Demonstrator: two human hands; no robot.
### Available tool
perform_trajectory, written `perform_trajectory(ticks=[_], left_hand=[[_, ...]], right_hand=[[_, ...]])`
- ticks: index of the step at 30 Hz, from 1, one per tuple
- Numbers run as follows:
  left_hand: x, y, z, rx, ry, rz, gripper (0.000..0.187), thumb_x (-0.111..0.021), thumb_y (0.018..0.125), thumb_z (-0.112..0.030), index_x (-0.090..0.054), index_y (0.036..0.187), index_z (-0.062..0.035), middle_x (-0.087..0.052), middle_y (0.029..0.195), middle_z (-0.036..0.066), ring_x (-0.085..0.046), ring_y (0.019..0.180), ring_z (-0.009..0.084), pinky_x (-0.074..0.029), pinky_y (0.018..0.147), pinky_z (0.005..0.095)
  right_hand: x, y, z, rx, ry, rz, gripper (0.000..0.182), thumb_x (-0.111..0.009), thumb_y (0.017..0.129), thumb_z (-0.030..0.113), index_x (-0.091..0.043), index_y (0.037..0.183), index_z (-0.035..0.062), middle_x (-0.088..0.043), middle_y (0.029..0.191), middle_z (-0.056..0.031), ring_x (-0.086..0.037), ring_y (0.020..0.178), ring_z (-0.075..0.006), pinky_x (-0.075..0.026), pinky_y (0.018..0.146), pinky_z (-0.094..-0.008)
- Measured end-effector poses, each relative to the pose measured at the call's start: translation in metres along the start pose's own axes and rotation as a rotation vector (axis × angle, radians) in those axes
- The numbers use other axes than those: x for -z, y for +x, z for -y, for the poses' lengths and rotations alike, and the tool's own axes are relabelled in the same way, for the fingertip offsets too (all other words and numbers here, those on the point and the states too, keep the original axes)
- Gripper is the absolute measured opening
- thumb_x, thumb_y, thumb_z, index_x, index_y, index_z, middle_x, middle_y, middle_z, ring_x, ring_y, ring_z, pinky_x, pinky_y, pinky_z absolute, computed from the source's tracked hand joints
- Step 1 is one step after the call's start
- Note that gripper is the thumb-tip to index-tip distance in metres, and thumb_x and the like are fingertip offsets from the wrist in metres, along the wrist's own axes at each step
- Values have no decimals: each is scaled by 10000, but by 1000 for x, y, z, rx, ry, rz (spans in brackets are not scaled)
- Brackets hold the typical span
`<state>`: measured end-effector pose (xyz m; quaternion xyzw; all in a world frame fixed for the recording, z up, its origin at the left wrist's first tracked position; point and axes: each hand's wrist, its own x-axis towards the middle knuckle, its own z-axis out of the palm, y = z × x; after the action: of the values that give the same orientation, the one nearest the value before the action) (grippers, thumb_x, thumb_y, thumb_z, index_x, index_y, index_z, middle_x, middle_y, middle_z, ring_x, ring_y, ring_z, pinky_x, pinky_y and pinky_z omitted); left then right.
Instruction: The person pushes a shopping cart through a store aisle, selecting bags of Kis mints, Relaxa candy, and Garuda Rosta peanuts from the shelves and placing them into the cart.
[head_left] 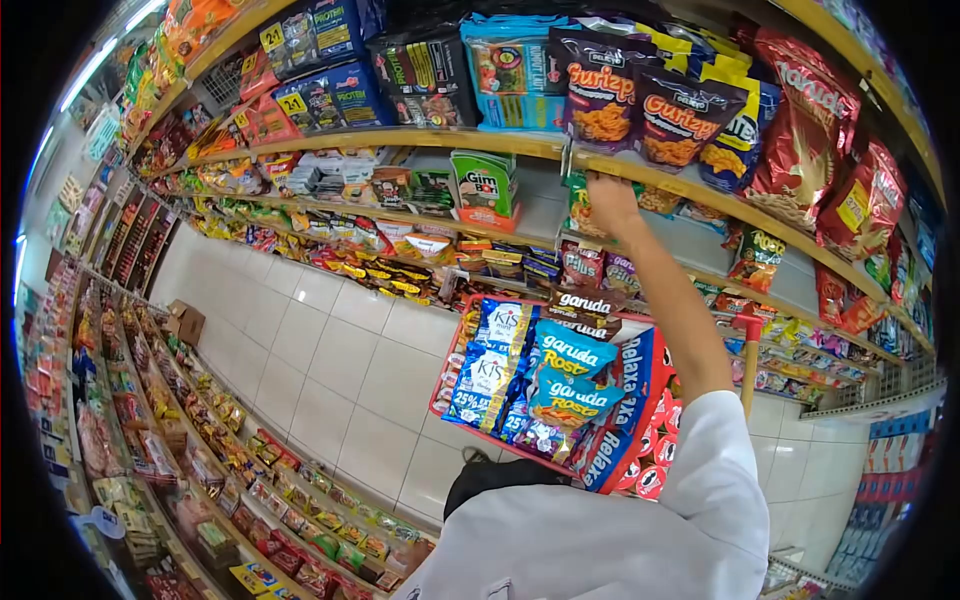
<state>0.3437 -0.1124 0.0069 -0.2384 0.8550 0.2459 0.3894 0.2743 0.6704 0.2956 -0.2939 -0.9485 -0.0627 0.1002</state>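
Observation:
My right hand (611, 203) reaches into the middle shelf, under the yellow edge of the shelf above. Its fingers are curled at a green snack packet (581, 207), and the fingertips are partly hidden by the shelf edge. Beside the hand, more snack packets (657, 201) lie on the same shelf. Below my forearm, a red basket (437, 392) is filled with bags: blue-and-white Kis candy bags (488, 372), turquoise Garuda Rosta packets (570, 378), brown Garuda packets (583, 303) and a Relaxa bag (622, 410). My left hand is out of view.
Gurizp bags (600, 92) and red Garuda bags (805, 125) stand on the shelf above. A Gimbori box (484, 188) is left of my hand. Across the tiled aisle (345, 370) run more snack shelves (190, 450). A cardboard box (185, 322) sits on the floor.

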Motion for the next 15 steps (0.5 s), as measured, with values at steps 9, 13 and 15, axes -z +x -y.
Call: perform_trajectory(ticks=[9, 13, 15], left_hand=[[17, 50, -29, -233, -1, 163, 429, -579, 917, -392, -600, 1087, 2, -618, 758, 120, -642, 603, 212, -466, 430, 307], [26, 91, -68, -200, -158, 224, 371, -580, 928, -360, -594, 1043, -8, -578, 712, 79, -614, 557, 182, -453, 422, 305], [45, 94, -127, -310, -217, 189, 371, -589, 928, -332, -573, 1093, -1, -611, 773, 78, -595, 557, 173, -457, 434, 295]], right_hand=[[3, -59, 22, 113, -218, -378, 276, -589, 795, 78, -548, 1068, 70, -649, 968, -104, -620, 961, -262, -466, 809, -417], [42, -107, 35, 76, -274, -364, 308, -587, 776, 85, -547, 1081, 73, -635, 925, -73, -614, 921, -245, -448, 766, -402], [83, -138, 49, 107, -282, -427, 332, -591, 761, 83, -555, 1090, 72, -627, 922, -64, -601, 894, -237, -439, 780, -394]])
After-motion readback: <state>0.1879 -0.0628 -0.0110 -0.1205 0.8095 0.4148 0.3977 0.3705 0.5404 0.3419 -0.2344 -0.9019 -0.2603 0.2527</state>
